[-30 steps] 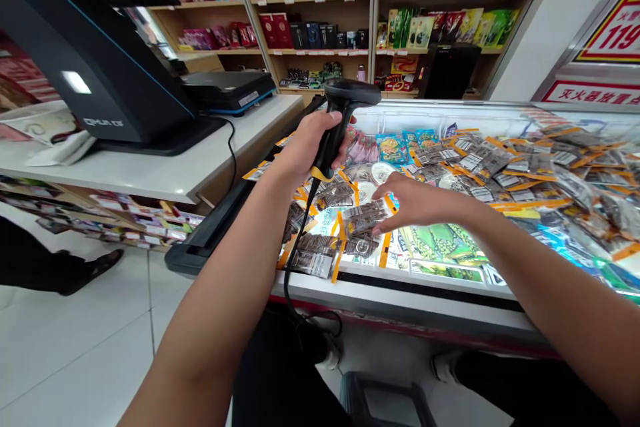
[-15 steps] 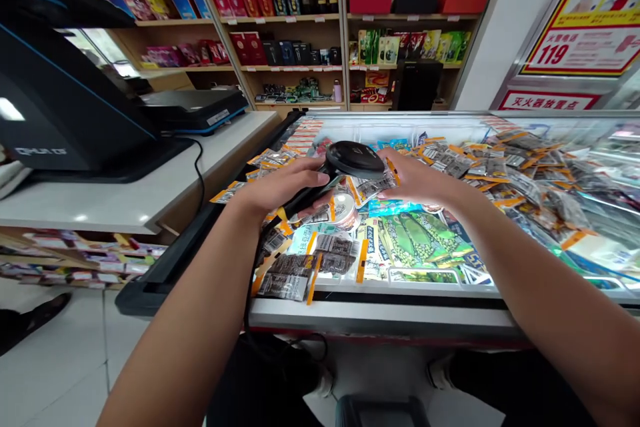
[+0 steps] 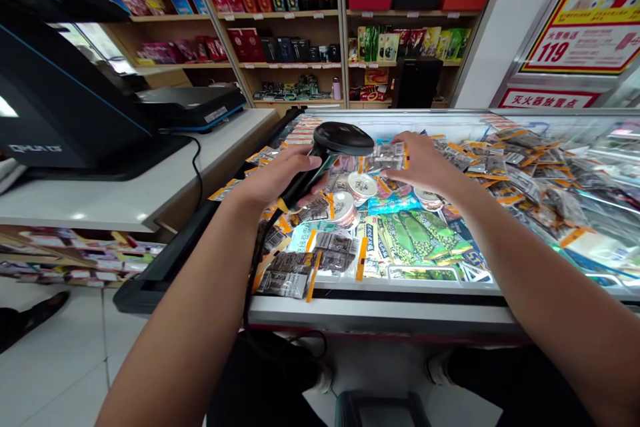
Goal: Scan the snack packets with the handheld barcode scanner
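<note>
My left hand (image 3: pixel 287 177) is wrapped round the handle of a black barcode scanner (image 3: pixel 343 139), its cable hanging down past the freezer's front edge. In my right hand (image 3: pixel 417 159) a clear snack packet (image 3: pixel 385 157) with orange ends is pinched by its right edge, just right of the scanner head. Beneath them, under the freezer's glass, lie round white tubs (image 3: pixel 363 185) and green ice-pop packs (image 3: pixel 423 237). Two similar orange-edged packets (image 3: pixel 313 263) rest on the glass near the front, and more lie close to my left hand.
A large heap of orange-edged packets (image 3: pixel 525 170) covers the right part of the freezer top. On the left counter (image 3: pixel 100 203) stand a black checkout machine (image 3: pixel 65 93) and a flat scale (image 3: pixel 195 107). Stocked shelves (image 3: pixel 290 17) rise behind. A stool (image 3: pixel 383 407) sits below the freezer edge.
My right hand has moved the packet slightly right and up, away from the scanner head. The scanner has shifted a little left and up in my left hand. More of the tubs shows.
</note>
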`<state>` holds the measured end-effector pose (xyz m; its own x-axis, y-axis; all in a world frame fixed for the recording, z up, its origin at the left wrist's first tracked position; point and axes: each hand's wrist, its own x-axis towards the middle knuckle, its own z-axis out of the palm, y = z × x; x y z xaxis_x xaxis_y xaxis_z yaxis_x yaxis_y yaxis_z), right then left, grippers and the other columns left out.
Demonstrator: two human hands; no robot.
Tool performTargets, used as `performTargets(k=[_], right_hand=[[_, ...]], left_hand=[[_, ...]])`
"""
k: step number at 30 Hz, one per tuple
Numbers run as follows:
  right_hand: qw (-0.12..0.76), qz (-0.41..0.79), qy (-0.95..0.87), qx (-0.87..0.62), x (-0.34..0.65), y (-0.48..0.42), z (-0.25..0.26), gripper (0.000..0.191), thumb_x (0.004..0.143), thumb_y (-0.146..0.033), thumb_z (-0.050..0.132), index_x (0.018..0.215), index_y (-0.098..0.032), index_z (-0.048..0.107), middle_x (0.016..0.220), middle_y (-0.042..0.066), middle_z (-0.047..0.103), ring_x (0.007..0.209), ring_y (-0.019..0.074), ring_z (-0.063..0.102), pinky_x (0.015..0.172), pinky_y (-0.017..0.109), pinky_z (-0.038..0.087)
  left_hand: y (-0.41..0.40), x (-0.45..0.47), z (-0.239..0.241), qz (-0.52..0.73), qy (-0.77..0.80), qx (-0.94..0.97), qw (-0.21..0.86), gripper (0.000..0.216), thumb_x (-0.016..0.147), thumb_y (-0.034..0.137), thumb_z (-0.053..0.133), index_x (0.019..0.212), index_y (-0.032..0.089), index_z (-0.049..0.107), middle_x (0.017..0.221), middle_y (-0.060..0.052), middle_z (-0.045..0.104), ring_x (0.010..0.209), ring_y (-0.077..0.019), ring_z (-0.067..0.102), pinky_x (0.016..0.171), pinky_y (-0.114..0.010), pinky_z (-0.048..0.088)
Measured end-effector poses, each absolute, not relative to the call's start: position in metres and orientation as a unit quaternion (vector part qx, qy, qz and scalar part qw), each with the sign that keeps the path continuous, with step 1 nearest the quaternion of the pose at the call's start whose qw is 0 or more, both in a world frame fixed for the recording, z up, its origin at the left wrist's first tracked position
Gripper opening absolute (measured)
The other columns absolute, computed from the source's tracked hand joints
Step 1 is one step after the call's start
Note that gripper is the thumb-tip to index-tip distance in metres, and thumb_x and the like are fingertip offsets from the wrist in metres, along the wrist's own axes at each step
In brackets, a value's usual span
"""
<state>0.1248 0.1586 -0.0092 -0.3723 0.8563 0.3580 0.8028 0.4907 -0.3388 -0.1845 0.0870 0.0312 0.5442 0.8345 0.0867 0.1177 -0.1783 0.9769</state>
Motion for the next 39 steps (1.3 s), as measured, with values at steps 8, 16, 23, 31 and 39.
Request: performTargets(k=[8,16,23,31,39], right_hand=[[0.222,-0.123,-0.709,-0.658,0.139,0.18,-0.035,0.074,0.083,-0.068,0.067,0.127,-0.009,0.061,0.147,0.03,0.043,0.138,0.053,0.034,0.107,0.07,0.027],[0.065,0.246,-0.91,-0.327,0.069,0.091,-0.005,0.053,0.082,-0.07,0.071,0.114,-0.029,0.069,0.118,0.009,0.071,0.106,0.0333,0.066,0.086,0.044,0.054],[-0.011,0.239,-0.932,-0.272,0.062,0.074,-0.013,0.055,0.074,-0.053,0.083,0.119,-0.026,0.065,0.118,0.009,0.071,0.106,0.033,0.066,0.081,0.042,0.054],[0.09,0.353,-0.859,-0.36,0.099,0.121,0.007,0.025,0.085,-0.047,0.074,0.098,-0.026,0.07,0.102,0.007,0.074,0.088,0.0276,0.072,0.074,0.044,0.06],[0.299,0.494,-0.673,-0.462,0.12,0.153,-0.002,0.023,0.086,-0.044,0.075,0.098,-0.025,0.072,0.095,0.01,0.074,0.083,0.0247,0.073,0.072,0.043,0.065]], left_hand=[[0.091,-0.182,0.034,0.398,0.34,0.674,0.521,0.025,0.087,0.043,0.058,0.091,0.02,0.047,0.062,0.001,0.056,0.038,-0.0099,0.046,0.038,-0.022,0.034],[0.091,-0.181,0.031,0.413,0.352,0.674,0.501,0.024,0.089,0.041,0.054,0.08,0.019,0.05,0.061,0.0,0.056,0.039,-0.0094,0.048,0.038,-0.023,0.033],[0.09,-0.178,0.031,0.41,0.358,0.672,0.503,0.025,0.088,0.042,0.057,0.081,0.018,0.051,0.062,-0.001,0.058,0.039,-0.0102,0.049,0.037,-0.023,0.033],[0.088,-0.177,0.034,0.383,0.345,0.683,0.517,0.022,0.086,0.04,0.059,0.087,0.019,0.052,0.063,0.0,0.058,0.039,-0.0104,0.049,0.037,-0.023,0.036],[0.087,-0.181,0.033,0.298,0.331,0.721,0.531,0.027,0.089,0.043,0.057,0.082,0.016,0.058,0.063,-0.004,0.058,0.039,-0.0113,0.049,0.035,-0.023,0.037]])
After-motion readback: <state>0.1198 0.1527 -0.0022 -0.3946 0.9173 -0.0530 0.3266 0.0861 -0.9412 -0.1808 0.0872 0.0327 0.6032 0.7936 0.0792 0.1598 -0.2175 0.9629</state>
